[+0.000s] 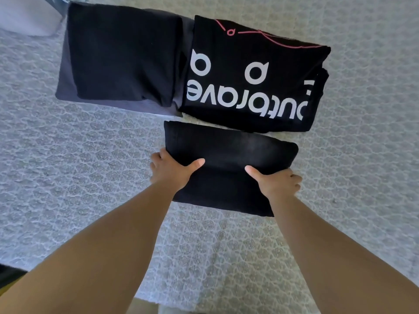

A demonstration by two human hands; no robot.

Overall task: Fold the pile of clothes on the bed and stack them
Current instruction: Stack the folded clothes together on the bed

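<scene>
A plain black folded garment (pixel 229 155) lies on the bed (pixel 90 177) in front of me. My left hand (pixel 172 171) grips its left edge, thumb on top and fingers tucked under. My right hand (pixel 276 182) grips its right edge the same way. Just beyond it sits a folded black shirt with white lettering and a pink line (pixel 254 75). To that shirt's left is a stack with a folded black garment (pixel 122 60) on top of a grey one (pixel 65 87).
The bed has a light grey patterned cover that spreads widely on both sides. A pale lilac cloth (pixel 27 17) lies at the far left corner. The bed's near edge (pixel 145 302) runs below my forearms.
</scene>
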